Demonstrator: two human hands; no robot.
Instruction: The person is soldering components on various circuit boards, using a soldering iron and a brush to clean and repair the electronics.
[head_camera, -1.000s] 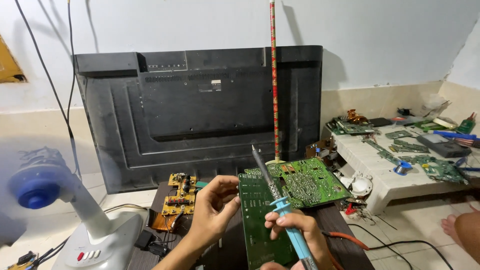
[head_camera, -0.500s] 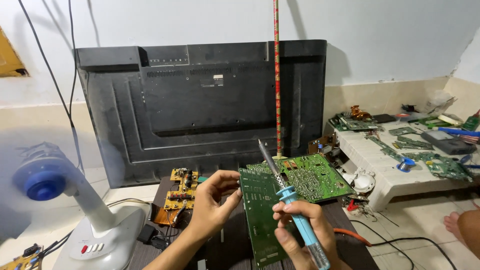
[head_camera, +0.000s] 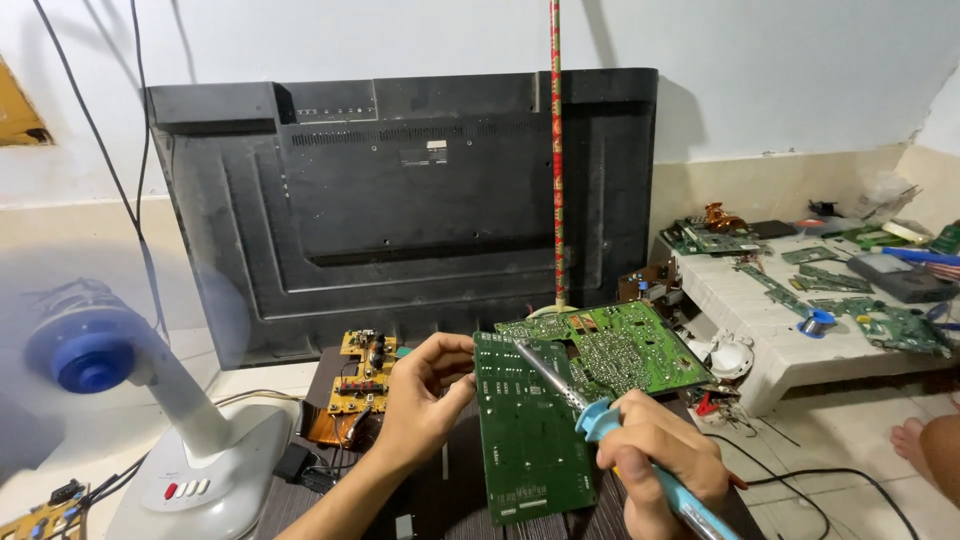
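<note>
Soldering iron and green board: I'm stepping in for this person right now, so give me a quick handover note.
Left hand grips the left edge of the upright green circuit board.
Right hand holds the blue-handled soldering iron, tip at the board's upper part.
A second green board lies flat behind; a yellow board lies to the left.
Done: board held up, iron at it.
Left: whether any joint is soldered cannot be seen.
</note>
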